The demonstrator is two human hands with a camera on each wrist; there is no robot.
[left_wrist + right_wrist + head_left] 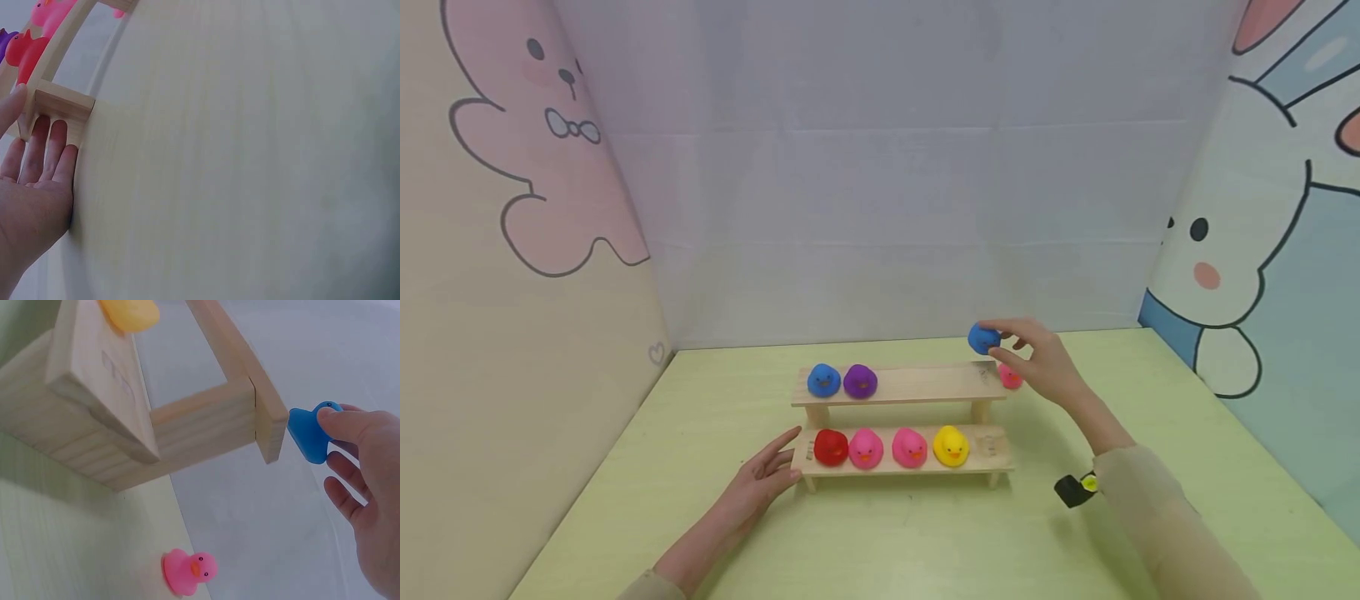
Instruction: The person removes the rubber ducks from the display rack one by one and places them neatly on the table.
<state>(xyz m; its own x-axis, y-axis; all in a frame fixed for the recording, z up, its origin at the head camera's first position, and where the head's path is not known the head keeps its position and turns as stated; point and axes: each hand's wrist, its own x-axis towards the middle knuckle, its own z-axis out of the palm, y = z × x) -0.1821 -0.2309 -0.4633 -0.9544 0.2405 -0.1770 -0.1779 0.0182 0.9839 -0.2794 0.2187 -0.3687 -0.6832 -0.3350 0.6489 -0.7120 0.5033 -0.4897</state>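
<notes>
My right hand (1037, 358) pinches a blue rubber duck (982, 339) between thumb and fingers, just above the right end of the upper shelf (925, 384) of a two-step wooden rack. In the right wrist view the blue duck (310, 434) is beside that shelf's end. My left hand (762, 477) holds the left end of the lower shelf (880, 469); in the left wrist view its fingers (55, 147) reach beneath the board, thumb at the edge. On the upper shelf sit another blue duck (824, 381) and a purple duck (861, 382).
On the lower shelf stand a red duck (831, 447), two pink ducks (866, 449) and a yellow duck (951, 447). Another pink duck (187, 571) rests on the table behind the rack's right end. A black item (1072, 492) with a yellow part lies near the right sleeve.
</notes>
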